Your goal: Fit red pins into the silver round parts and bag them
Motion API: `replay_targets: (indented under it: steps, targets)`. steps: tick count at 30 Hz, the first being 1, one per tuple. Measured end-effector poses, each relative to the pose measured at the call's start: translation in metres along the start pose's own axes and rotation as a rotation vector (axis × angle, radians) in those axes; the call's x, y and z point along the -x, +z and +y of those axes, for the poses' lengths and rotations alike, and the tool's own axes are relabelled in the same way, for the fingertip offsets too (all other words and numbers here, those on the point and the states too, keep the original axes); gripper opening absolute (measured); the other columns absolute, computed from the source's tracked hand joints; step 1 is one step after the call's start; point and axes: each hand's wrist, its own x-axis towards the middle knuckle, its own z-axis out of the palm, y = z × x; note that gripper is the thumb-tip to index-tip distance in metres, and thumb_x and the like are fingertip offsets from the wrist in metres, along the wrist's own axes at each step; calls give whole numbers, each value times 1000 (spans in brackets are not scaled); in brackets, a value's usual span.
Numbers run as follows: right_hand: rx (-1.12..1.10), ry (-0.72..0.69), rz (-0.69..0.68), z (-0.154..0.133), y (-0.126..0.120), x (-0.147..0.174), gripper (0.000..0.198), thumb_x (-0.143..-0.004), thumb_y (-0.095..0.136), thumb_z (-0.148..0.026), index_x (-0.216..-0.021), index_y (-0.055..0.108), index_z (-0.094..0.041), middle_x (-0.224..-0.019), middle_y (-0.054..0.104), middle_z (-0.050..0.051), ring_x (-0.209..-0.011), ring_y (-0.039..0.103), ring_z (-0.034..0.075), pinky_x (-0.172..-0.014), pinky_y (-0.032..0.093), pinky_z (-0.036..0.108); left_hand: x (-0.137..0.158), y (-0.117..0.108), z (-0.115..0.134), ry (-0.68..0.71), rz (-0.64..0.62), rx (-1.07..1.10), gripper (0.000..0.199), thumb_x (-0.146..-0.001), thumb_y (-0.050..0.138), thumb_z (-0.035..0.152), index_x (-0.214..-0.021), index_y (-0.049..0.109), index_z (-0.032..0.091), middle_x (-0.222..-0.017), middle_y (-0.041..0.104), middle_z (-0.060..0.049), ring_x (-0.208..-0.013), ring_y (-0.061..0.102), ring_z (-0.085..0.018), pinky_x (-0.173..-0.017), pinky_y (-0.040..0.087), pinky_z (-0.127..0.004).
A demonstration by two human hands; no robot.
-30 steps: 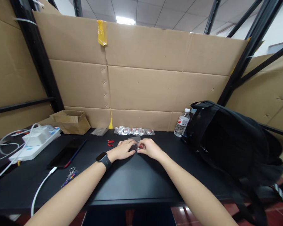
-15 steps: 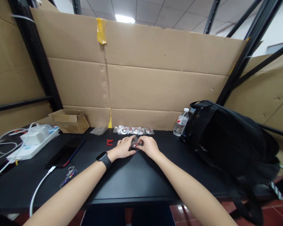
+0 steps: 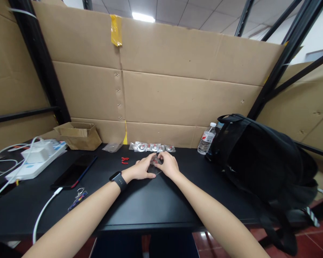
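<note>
A small clear plastic bag (image 3: 154, 169) with something red and silvery inside lies on the black table between my hands. My left hand (image 3: 143, 168), with a dark watch on its wrist, grips the bag's left side between thumb and fingers. My right hand (image 3: 169, 165) has its fingers curled at the bag's upper right, thumb and fingertips on it. Behind the hands is a row of clear bags (image 3: 152, 147) holding round silvery pieces with red bits. To the left lie several small red cords (image 3: 125, 160). A flat clear bag (image 3: 112, 147) rests farther back.
A black backpack (image 3: 261, 161) and a water bottle (image 3: 206, 139) stand on the right. On the left are an open cardboard box (image 3: 79, 138), a white power strip (image 3: 36, 166), a phone (image 3: 75, 172) with a cable and a keychain (image 3: 78, 200). A cardboard wall (image 3: 161, 96) rises behind.
My right hand has shifted slightly up and left, its fingers moving toward the bag's upper end. More of the bag's lower part shows between my hands. The view has tilted slightly.
</note>
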Motion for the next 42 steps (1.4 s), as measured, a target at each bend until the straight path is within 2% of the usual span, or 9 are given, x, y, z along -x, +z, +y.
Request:
replay_targets:
  steps: [3, 10, 15, 17, 22, 26, 36, 38, 42]
  targets:
    - [50, 34, 6, -2, 0, -2, 29, -73, 83, -27, -93, 62, -23, -97, 67, 1, -85, 61, 18, -72, 35, 27, 0, 1, 2, 2, -43, 39, 107, -70, 81, 31, -157, 19, 27, -157, 42, -16, -142, 44, -35, -114, 36, -52]
    - [43, -11, -17, -1, 2, -3, 31, -74, 80, -29, -95, 59, -22, -100, 65, 2, -92, 60, 21, -78, 34, 31, 5, -17, 0, 108, -20, -25, 108, -68, 85, 35, -157, 23, 29, -150, 52, -13, -137, 50, -35, -114, 36, -50]
    - [-219, -247, -169, 15, -15, -6, 14, -93, 63, -29, -105, 60, -22, -106, 63, 3, -89, 60, 17, -84, 40, 31, 5, -41, -16, 183, 117, 9, 38, -96, 51, 31, -132, 56, 22, -129, 66, -10, -120, 62, -25, -105, 45, -39]
    - [-252, -284, -179, 24, -20, -6, 13, -95, 56, -17, -105, 63, -22, -109, 61, 4, -90, 59, 16, -84, 42, 30, 5, -44, -22, 211, 135, -28, 31, -91, 51, 21, -120, 62, 20, -120, 69, -9, -111, 64, -23, -101, 47, -36]
    - [-275, -322, -249, 36, -18, -8, 35, -72, 79, -7, -102, 70, -22, -106, 61, 3, -80, 57, 14, -75, 47, 25, 2, -36, -27, 247, 65, -105, 32, -75, 71, 18, -106, 67, 20, -103, 69, -5, -92, 64, -20, -85, 50, -30]
    - [-289, -354, -220, 32, -12, -11, 12, -78, 79, -11, -86, 74, -19, -90, 67, 2, -77, 60, 14, -77, 47, 25, 0, -34, -21, 243, 94, -118, 10, -85, 68, 27, -91, 71, 20, -91, 71, -4, -86, 65, -18, -82, 48, -28]
    - [-419, -87, -270, 37, -11, -11, 8, -85, 70, -24, -82, 73, -17, -64, 68, 0, -57, 61, 13, -62, 46, 23, 3, -40, -26, 79, 79, 41, 22, -88, 62, 38, -86, 70, 18, -88, 76, -4, -84, 69, -19, -80, 49, -28]
    - [-519, -20, -253, 39, -6, -11, 10, -83, 69, -23, -91, 69, -17, -69, 70, 0, -58, 62, 13, -59, 47, 23, 2, -34, -29, 16, 101, 111, 21, -87, 61, 37, -96, 67, 18, -85, 76, -4, -81, 70, -19, -78, 50, -28]
    - [-517, 10, -216, 37, -4, -8, 44, -82, 64, -18, -126, 57, -22, -72, 70, -4, -55, 60, 13, -59, 48, 23, 1, -24, -29, -63, 106, 168, 47, -83, 58, 26, -129, 50, 20, -76, 75, 2, -72, 70, -18, -76, 50, -27]
